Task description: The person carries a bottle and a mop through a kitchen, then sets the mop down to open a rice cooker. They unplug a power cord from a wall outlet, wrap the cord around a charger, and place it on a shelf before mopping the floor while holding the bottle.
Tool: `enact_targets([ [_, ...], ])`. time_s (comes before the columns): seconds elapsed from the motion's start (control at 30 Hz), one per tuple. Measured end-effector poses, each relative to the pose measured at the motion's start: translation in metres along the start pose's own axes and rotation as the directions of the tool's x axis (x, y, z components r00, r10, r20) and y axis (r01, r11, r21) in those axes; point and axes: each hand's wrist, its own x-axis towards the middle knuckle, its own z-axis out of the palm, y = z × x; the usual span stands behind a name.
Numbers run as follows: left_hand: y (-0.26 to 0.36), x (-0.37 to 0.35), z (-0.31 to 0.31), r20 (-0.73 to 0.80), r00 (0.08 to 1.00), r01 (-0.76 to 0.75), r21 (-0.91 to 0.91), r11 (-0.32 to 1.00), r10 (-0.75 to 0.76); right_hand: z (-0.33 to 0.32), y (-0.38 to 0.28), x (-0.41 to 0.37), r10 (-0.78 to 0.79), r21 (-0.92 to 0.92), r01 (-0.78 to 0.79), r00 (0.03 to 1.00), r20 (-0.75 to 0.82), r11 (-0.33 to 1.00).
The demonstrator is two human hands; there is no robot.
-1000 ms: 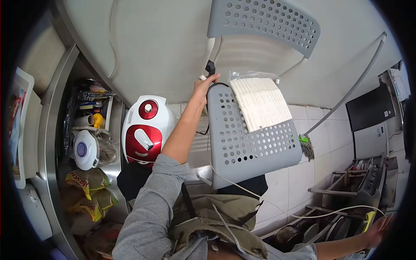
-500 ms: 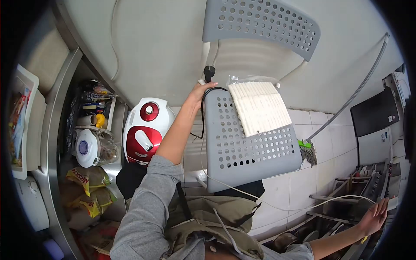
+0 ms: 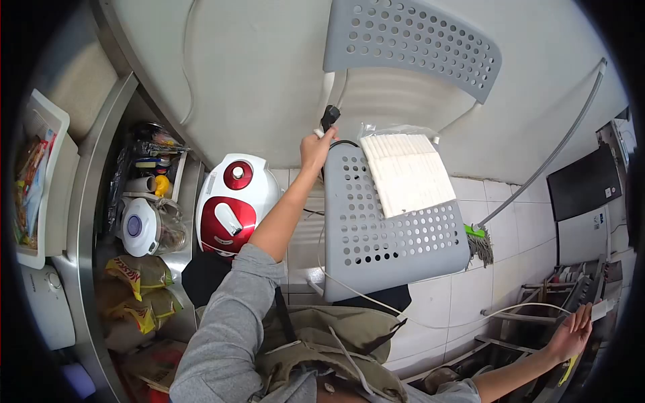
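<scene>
My left hand (image 3: 317, 149) is closed beside the back left corner of the grey perforated chair (image 3: 396, 258), around the cable just below a black plug (image 3: 330, 117). On the seat lies a clear plastic pack of off-white sticks (image 3: 408, 176), which neither hand touches. Far to the right, my right hand (image 3: 572, 330) has its fingers closed near a white block (image 3: 603, 309), seemingly a socket or adapter, holding it by its cable end. A thin white cable (image 3: 463, 325) runs from there across my front to the chair's left side.
A red and white appliance (image 3: 228, 208) stands left of the chair. Further left are metal shelves with a glass jug blender (image 3: 164, 232) and yellow bags (image 3: 140, 275). A green mop (image 3: 478, 243) leans at the right, near a black and grey fridge (image 3: 583, 181) and a rack.
The plug and my left hand have shifted slightly, and the plug now tilts right. My right hand has moved a little to the left, and the white block shows more fully.
</scene>
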Motion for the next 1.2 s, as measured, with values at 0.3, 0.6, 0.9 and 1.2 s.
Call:
enact_targets([
  [0.3,0.04,-0.015,-0.018,-0.104,0.967,-0.107,0.658,0.746,0.231,0.003,0.013,-0.006,0.023,0.049,-0.02,0.998,-0.062,0.999],
  [0.6,0.069,-0.007,-0.01,0.069,0.667,-0.627,0.59,0.508,0.742,-0.007,0.01,-0.024,0.048,0.045,-0.042,0.989,-0.138,0.998],
  [0.9,0.032,-0.018,-0.04,-0.29,0.773,-0.589,0.001,0.808,0.564,-0.028,0.006,-0.03,0.104,0.086,-0.091,0.983,-0.153,0.992],
  [1.2,0.195,-0.109,-0.256,-0.638,0.196,-0.757,0.383,0.529,0.744,0.008,-0.016,-0.035,0.026,0.074,-0.014,0.986,-0.167,0.997],
])
